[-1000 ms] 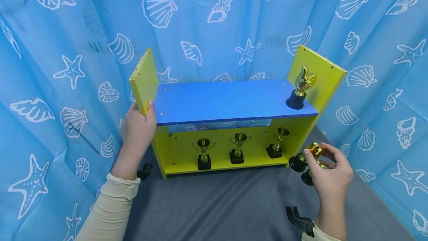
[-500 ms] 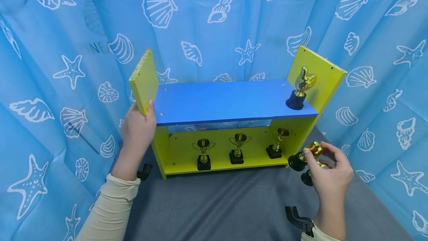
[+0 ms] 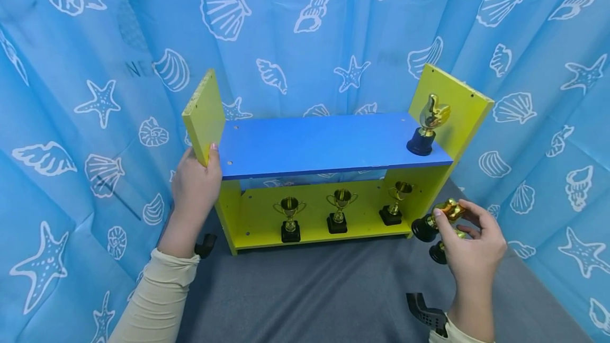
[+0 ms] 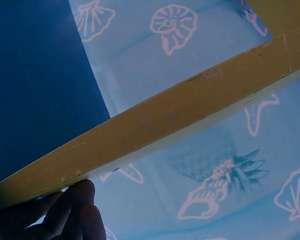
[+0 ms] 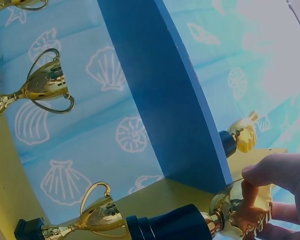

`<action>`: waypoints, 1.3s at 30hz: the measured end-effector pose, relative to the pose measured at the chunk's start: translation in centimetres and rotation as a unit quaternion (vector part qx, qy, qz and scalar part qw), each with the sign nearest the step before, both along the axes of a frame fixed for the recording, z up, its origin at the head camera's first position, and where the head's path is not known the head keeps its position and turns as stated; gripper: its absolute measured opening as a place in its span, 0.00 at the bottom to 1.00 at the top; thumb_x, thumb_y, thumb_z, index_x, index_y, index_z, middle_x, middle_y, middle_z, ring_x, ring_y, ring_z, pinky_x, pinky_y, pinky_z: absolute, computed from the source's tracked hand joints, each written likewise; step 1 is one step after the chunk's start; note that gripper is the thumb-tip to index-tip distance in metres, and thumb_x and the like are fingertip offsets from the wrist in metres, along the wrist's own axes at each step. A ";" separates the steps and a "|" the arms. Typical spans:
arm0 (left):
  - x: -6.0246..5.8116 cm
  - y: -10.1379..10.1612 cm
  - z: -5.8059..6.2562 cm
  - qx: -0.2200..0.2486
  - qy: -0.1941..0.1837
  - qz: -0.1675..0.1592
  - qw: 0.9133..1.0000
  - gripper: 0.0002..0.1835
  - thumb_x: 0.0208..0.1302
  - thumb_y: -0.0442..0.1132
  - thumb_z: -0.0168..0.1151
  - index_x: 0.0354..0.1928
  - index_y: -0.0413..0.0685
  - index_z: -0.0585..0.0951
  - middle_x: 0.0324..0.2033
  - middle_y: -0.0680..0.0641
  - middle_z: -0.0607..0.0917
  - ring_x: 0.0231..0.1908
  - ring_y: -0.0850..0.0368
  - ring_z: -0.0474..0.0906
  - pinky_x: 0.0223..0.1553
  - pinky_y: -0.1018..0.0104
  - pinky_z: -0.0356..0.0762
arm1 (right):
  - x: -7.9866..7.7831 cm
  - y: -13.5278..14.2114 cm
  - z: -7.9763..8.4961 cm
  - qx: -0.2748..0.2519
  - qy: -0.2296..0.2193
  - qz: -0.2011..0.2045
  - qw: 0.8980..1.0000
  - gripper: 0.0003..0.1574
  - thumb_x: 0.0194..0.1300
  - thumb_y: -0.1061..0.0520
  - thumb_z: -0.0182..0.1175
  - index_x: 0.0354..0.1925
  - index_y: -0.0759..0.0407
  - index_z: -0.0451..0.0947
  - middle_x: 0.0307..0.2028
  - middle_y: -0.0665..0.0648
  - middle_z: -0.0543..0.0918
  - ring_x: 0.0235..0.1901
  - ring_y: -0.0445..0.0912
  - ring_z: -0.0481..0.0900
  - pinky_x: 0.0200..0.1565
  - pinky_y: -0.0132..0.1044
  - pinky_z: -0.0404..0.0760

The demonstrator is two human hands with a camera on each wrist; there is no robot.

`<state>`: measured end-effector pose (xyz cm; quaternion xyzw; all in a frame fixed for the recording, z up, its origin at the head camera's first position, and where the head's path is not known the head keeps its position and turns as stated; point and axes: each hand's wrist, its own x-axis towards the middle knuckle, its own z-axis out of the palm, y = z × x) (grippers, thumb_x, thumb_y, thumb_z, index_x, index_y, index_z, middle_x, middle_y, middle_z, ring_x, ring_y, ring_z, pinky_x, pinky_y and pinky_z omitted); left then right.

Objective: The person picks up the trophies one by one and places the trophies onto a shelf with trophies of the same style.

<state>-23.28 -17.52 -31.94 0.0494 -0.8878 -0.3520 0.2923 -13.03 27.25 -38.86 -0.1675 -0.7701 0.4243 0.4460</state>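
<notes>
Also, second handheld trophy (image 3: 438,253) (head-only)

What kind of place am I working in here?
Probably a small curtained-off work or recording corner, though what lies beyond is hidden. Blue seashell-print curtains close in the back and both sides, and a yellow-and-blue shelf unit with gold trophies stands on wrinkled grey cloth.

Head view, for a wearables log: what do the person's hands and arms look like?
Left hand and right hand are ungloved. Cream sleeves, wrinkled on the left, end short of the hands. A black fitting shows near each wrist, the right one perforated.
</notes>
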 end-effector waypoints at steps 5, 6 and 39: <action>0.0 0.0 0.0 0.002 0.001 -0.003 1.000 0.30 0.72 0.65 0.37 0.49 0.45 0.73 0.36 0.42 0.78 0.33 0.44 0.79 0.29 0.57 0.72 | 0.1 -0.2 0.3 -0.002 0.006 0.003 1.000 0.29 0.51 0.51 0.76 0.52 0.55 0.82 0.45 0.40 0.79 0.44 0.31 0.77 0.39 0.16 0.73; 0.0 0.0 -0.1 0.002 0.002 -0.003 1.000 0.31 0.72 0.65 0.37 0.49 0.44 0.73 0.36 0.42 0.78 0.34 0.44 0.79 0.29 0.57 0.72 | 0.1 -0.2 0.4 -0.002 0.007 0.004 1.000 0.29 0.52 0.51 0.76 0.52 0.55 0.82 0.45 0.40 0.79 0.44 0.31 0.77 0.39 0.16 0.73; 0.0 -0.1 -0.1 0.002 -0.001 -0.004 1.000 0.30 0.72 0.64 0.38 0.49 0.44 0.74 0.38 0.41 0.79 0.34 0.43 0.79 0.30 0.54 0.73 | -0.2 -0.4 0.5 -0.008 -0.006 0.010 1.000 0.30 0.51 0.52 0.76 0.53 0.55 0.81 0.47 0.46 0.80 0.45 0.32 0.76 0.40 0.15 0.74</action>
